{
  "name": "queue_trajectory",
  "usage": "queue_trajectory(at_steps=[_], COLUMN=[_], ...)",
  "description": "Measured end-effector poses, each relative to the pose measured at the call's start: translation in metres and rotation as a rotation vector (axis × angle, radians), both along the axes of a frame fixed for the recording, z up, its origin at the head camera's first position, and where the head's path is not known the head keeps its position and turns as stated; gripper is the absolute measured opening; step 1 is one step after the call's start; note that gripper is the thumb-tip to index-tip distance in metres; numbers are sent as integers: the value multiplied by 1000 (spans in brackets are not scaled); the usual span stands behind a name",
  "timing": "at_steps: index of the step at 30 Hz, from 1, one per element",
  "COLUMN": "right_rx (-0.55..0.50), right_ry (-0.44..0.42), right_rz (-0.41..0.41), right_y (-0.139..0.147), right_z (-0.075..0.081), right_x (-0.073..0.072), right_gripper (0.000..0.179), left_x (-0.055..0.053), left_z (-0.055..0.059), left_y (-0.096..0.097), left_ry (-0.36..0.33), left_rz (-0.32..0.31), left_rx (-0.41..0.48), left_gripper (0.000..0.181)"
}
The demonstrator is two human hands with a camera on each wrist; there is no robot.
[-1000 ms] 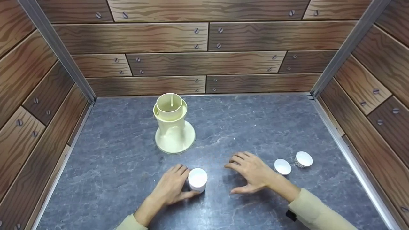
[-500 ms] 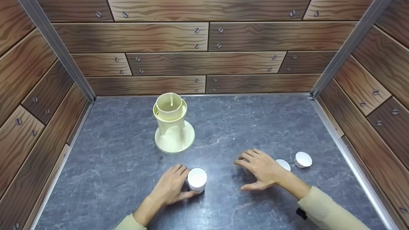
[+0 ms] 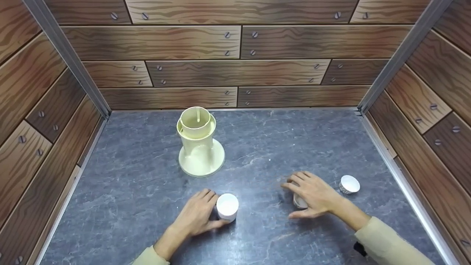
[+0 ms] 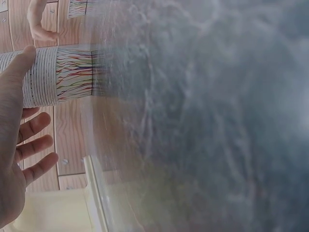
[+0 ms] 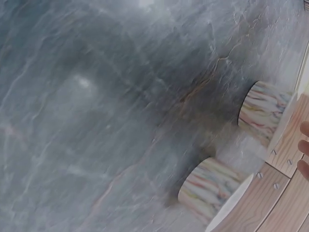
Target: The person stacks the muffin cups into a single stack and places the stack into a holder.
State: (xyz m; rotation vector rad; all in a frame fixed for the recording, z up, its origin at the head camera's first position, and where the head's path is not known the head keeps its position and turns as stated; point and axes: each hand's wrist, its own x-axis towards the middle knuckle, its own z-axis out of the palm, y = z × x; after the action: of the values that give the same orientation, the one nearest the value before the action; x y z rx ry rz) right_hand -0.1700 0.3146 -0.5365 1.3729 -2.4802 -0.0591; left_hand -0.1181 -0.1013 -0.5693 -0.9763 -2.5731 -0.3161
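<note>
My left hand [image 3: 198,211] holds a stack of white paper cups [image 3: 227,207] upright on the table, thumb at the near side and fingers at the far side. In the left wrist view the stack [image 4: 43,77] shows ridged, nested rims over a body of thin coloured lines. Over to the right, my right hand [image 3: 312,197] hovers palm down, fingers and thumb spread apart. A small paper cup [image 3: 300,201] shows between them, partly covered. Two cups, an upper one [image 5: 265,111] and a lower one [image 5: 212,188], stand marbled and upright in the right wrist view, below the fingertips [image 5: 304,147].
Another paper cup [image 3: 349,184] stands right of my right hand. A pale yellow flared holder [image 3: 200,160] with an upright tube rises at the back, left of centre. Wood-patterned walls [image 3: 235,44] border the dark marbled table [image 3: 257,140] at back and sides.
My right hand has moved to the right. A cup now shows between its thumb and fingers, and the hand covers the place of a cup visible before. My left hand and its stack have stayed.
</note>
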Motion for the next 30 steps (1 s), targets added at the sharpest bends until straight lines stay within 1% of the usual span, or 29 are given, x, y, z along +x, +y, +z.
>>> queue_trajectory(at_steps=[5, 13, 20, 25, 30], right_rx=[-7, 24, 49, 43, 43], right_ry=[-6, -42, -35, -43, -53], right_rz=[-38, -111, -130, -143, -152], right_y=[9, 21, 32, 38, 41], right_z=[1, -4, -11, -17, -22], right_x=[0, 0, -2, -2, -1], right_gripper=[95, 100, 101, 100, 99], left_x=[0, 0, -1, 0, 0], left_z=[1, 3, 3, 3, 3], left_y=[0, 0, 1, 0, 0], left_ry=[-12, -29, -24, -36, -34], left_rz=[5, 5, 4, 3, 4], left_rx=[-6, -19, -23, -24, -27], left_gripper=[65, 66, 66, 66, 67])
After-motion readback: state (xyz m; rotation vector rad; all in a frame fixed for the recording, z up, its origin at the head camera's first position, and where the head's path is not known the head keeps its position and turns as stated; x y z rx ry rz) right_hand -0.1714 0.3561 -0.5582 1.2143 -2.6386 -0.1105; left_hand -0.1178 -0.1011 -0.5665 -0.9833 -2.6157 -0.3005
